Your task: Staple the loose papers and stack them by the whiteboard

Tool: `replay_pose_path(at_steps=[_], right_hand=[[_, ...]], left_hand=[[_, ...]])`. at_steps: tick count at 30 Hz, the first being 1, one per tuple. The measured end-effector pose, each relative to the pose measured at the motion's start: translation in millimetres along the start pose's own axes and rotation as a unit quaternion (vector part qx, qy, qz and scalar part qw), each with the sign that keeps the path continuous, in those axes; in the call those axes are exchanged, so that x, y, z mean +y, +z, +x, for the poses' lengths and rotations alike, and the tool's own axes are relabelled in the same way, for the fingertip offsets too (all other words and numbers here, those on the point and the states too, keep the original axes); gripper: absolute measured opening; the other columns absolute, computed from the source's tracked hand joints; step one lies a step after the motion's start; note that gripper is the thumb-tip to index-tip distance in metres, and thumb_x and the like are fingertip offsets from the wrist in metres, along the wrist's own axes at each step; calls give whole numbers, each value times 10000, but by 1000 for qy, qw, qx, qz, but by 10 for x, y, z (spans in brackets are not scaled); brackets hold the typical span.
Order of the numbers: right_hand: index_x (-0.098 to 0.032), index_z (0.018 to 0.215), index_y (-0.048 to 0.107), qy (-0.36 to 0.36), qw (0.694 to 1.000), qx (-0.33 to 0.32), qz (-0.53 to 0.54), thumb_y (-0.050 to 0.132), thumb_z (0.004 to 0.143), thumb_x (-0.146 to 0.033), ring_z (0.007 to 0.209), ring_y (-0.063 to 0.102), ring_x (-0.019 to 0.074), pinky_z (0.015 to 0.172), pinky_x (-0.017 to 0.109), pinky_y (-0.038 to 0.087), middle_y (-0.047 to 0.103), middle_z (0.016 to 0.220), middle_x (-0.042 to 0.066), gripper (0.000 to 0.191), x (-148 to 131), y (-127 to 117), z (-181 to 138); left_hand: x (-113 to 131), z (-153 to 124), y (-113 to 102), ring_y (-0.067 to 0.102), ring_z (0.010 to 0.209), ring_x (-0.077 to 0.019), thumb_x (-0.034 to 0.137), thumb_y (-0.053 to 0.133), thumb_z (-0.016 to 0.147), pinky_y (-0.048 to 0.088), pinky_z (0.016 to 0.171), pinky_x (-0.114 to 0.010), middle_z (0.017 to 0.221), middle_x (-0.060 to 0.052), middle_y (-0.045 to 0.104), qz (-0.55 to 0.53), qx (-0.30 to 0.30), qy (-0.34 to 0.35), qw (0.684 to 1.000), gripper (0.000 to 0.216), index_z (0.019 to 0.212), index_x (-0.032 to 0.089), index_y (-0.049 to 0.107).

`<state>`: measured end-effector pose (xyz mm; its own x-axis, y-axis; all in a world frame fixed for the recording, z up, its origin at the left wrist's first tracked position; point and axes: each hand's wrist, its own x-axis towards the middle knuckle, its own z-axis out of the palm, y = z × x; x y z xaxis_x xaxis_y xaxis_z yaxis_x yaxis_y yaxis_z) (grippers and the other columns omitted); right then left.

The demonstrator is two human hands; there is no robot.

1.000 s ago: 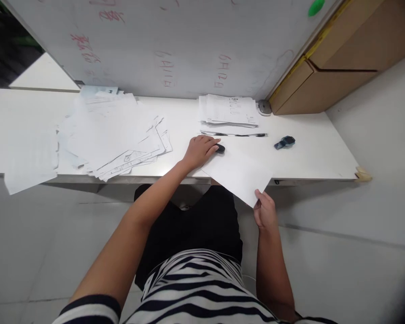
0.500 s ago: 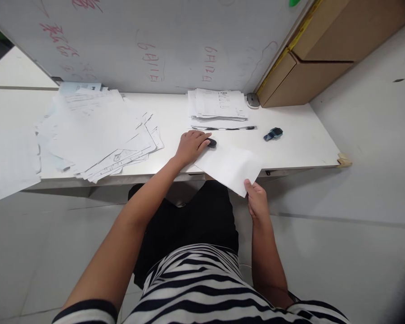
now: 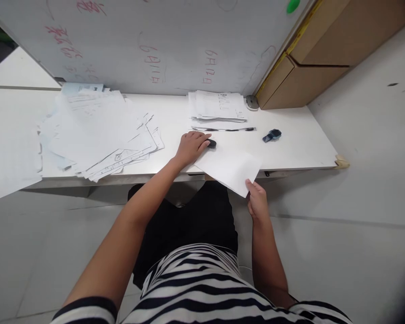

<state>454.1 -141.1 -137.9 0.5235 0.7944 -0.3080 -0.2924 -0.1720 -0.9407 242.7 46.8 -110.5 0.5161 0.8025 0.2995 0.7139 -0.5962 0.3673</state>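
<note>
My left hand (image 3: pixel 191 147) lies over a black object with a rounded end (image 3: pixel 212 143) at the desk's front. Most of that object is hidden under the fingers, so its kind is unclear. A white sheet of paper (image 3: pixel 231 168) stretches from beside this hand out past the desk edge. By its near right corner, my right hand (image 3: pixel 257 200) pinches the sheet, thumb on top. The paper's left end runs close to the left hand and the black object; whether they touch it I cannot tell.
Loose papers (image 3: pixel 97 130) spread over the left of the desk (image 3: pixel 175 108), one overhanging its edge. Behind my left hand are a paper stack (image 3: pixel 219 105) and a dark thin strip (image 3: pixel 222 129). A watch (image 3: pixel 272 135) lies right, cardboard boxes (image 3: pixel 290 85) behind. A whiteboard (image 3: pixel 175 27) stands at the back.
The camera view has shifted slightly. Both hands, the sheet and the black object keep practically the same places.
</note>
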Motion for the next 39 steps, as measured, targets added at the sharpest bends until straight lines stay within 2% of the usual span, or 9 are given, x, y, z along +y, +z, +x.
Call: replay_pose_path(at_steps=[7, 11, 13, 16, 22, 28, 31, 34, 39], right_hand=[[-136, 1015, 701, 5, 1000, 13, 4, 754, 689, -413, 998, 657, 224, 929, 361, 499, 704, 1086, 91, 431, 43, 25, 4], [-127, 992, 699, 12, 1000, 21, -18, 757, 665, -437, 826, 677, 213, 688, 323, 564, 723, 994, 90, 454, 69, 68, 3], [-119, 968, 695, 13, 999, 25, -31, 754, 654, -458, 721, 664, 202, 548, 298, 542, 727, 933, 89, 466, 71, 95, -7], [-120, 960, 686, -6, 999, 15, -37, 737, 667, -473, 669, 645, 184, 480, 272, 511, 722, 924, 83, 461, 84, 116, -18], [-126, 995, 674, -57, 996, 29, -64, 693, 710, -492, 714, 661, 202, 545, 306, 544, 721, 893, 79, 464, 117, 57, 2], [-144, 1038, 641, -149, 978, 148, -3, 699, 713, -493, 750, 655, 178, 506, 259, 534, 696, 998, 72, 480, -137, -84, -63], [-156, 1055, 643, -172, 977, 123, 15, 694, 729, -493, 829, 663, 184, 612, 273, 557, 691, 1018, 68, 471, -257, -125, -135], [-141, 979, 681, -200, 970, 124, -53, 695, 739, -477, 913, 663, 203, 784, 310, 542, 706, 972, 71, 413, -245, -105, -179], [-151, 1021, 689, -223, 960, 113, -125, 651, 770, -484, 996, 650, 226, 866, 338, 513, 712, 1003, 84, 418, -140, -3, -190]], left_hand=[[15, 17, -34, 447, 1162, -240, 445, 287, 968, 326, 955, -392, 1225, -46, 582, -2, -17, -15, 1000, 434, 1288, 302, 544], [22, 21, -38, 456, 1151, -238, 447, 297, 967, 344, 930, -385, 1213, -45, 586, 2, -24, -11, 1000, 422, 1263, 300, 559], [34, 3, -31, 451, 1160, -236, 439, 299, 968, 339, 936, -383, 1221, -45, 582, 7, -12, -13, 1000, 419, 1271, 297, 552], [62, -41, -18, 455, 1153, -239, 434, 292, 972, 331, 941, -391, 1219, -53, 585, 16, 11, -14, 1000, 425, 1286, 289, 538], [84, -121, -51, 509, 1039, -237, 481, 294, 963, 359, 839, -360, 1124, -74, 623, 32, 27, -32, 999, 424, 1200, 285, 586], [38, -121, -75, 521, 961, -225, 501, 289, 960, 358, 746, -332, 1049, -64, 633, 37, 57, -100, 993, 418, 1135, 290, 604], [36, -111, -43, 514, 975, -237, 504, 323, 951, 347, 752, -346, 1032, -64, 634, 50, 55, -97, 992, 392, 1105, 291, 614], [46, -117, -23, 510, 985, -247, 500, 335, 949, 338, 763, -359, 1031, -68, 634, 62, 53, -90, 993, 379, 1097, 289, 613], [61, -141, -46, 507, 989, -249, 439, 320, 967, 335, 762, -372, 1066, -76, 629, 69, 51, -77, 993, 358, 1139, 282, 591]])
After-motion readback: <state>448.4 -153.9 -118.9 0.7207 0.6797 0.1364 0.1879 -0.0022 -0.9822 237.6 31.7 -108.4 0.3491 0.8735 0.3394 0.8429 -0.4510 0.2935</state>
